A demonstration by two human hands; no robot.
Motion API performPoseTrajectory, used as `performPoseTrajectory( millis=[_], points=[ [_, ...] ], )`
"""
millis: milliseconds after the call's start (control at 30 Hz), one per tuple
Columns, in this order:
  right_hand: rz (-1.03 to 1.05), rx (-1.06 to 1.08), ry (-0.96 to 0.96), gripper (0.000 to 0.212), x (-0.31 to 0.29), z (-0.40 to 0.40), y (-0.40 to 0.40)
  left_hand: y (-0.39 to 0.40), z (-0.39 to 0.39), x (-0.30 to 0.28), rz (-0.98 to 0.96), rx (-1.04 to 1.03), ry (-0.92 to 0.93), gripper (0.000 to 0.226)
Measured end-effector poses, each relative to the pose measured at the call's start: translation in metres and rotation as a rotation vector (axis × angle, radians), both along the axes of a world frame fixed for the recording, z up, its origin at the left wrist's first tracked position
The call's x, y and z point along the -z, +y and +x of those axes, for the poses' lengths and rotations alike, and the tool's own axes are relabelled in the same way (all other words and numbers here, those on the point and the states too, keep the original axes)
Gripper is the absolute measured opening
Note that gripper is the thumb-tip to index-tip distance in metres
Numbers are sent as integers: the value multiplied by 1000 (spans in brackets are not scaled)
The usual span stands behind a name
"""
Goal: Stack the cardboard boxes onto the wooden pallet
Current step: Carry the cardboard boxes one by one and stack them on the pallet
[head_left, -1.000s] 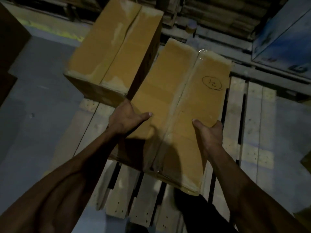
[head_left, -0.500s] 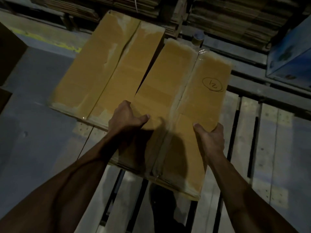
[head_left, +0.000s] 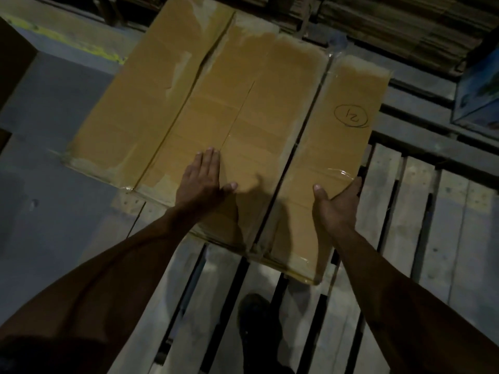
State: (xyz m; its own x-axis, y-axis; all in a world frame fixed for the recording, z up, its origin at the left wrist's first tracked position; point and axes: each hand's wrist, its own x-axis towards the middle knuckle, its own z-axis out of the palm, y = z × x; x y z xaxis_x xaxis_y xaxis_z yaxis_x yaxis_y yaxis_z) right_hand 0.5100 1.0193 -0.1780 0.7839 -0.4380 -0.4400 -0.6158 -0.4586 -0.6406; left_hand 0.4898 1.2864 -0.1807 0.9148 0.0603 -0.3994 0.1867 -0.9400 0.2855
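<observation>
Two taped cardboard boxes lie side by side on the wooden pallet. The right box carries a circled "12" near its far right corner. The left box touches it along one long side. My left hand lies flat, fingers straight, over the seam where the two boxes meet. My right hand grips the right box's near right edge, thumb on top and fingers down its side.
Grey concrete floor stretches left of the pallet, with a yellow line at the back. Stacks of flattened cardboard stand behind. A blue printed box sits at the right edge. My dark shoe stands on the pallet slats.
The right box has come down level and flush against the left box. My left hand moved from gripping the box's side to lying flat on top. The view shifted closer.
</observation>
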Motion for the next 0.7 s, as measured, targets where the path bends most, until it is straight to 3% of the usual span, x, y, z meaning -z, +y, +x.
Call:
performPoseTrajectory(
  millis=[100,233,300,367,467,700],
  points=[
    [-122,-93,42,83,-9,-12,8,7,-4,-8,23,33,50,80],
    [-442,-403,130,63,-14,-50,25,26,-28,-14,23,105,107,74],
    [-469,-565,192,67,-14,-75,31,38,-44,-17,-15,139,114,72],
    [-477,-749,260,84,-15,-101,38,48,-58,-22,-44,155,144,75],
    [-543,-894,260,105,-13,-132,45,60,-71,-24,85,207,149,87],
    [-648,-967,275,98,3,-139,35,61,-62,-19,360,275,47,87]
  ],
)
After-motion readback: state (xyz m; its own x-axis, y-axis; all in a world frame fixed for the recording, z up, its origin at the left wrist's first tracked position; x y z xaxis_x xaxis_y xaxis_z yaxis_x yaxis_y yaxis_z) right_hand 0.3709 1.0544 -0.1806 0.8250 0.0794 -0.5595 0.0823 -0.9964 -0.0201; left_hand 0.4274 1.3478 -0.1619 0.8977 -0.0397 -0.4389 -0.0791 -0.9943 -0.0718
